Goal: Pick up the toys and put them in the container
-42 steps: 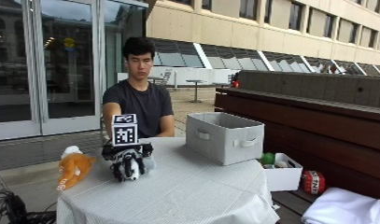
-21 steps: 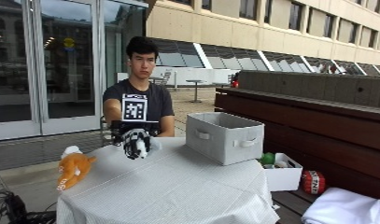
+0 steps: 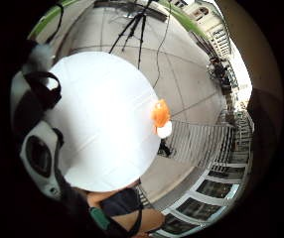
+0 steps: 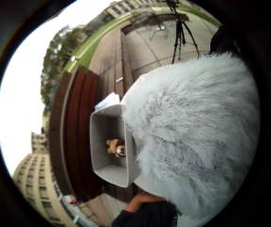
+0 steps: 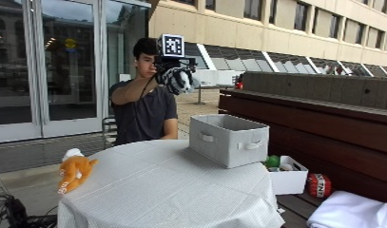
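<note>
My gloved right hand (image 5: 166,68) is raised to head height and grips a black-and-white plush toy (image 5: 179,81). It hangs in the air above the table, behind and left of the grey fabric container (image 5: 227,140). The toy's white fur (image 4: 197,137) fills much of the thumb side palm view, with the open container (image 4: 108,150) below it and a small brown toy (image 4: 115,147) lying inside. An orange and white plush toy (image 5: 72,173) lies at the left edge of the round white table (image 5: 168,190); it also shows as the orange toy (image 3: 160,116) in the little finger side view.
A dark wooden bench (image 5: 319,142) runs along the right, close behind the container. A small white box (image 5: 286,178) with toys sits beside the table, and a red item (image 5: 318,184) lies near it. A tripod (image 3: 137,25) stands on the pavement beyond the table.
My hand has lifted the black-and-white toy from just above the table up to head height and moved it right, toward the container. The orange toy has stayed put.
</note>
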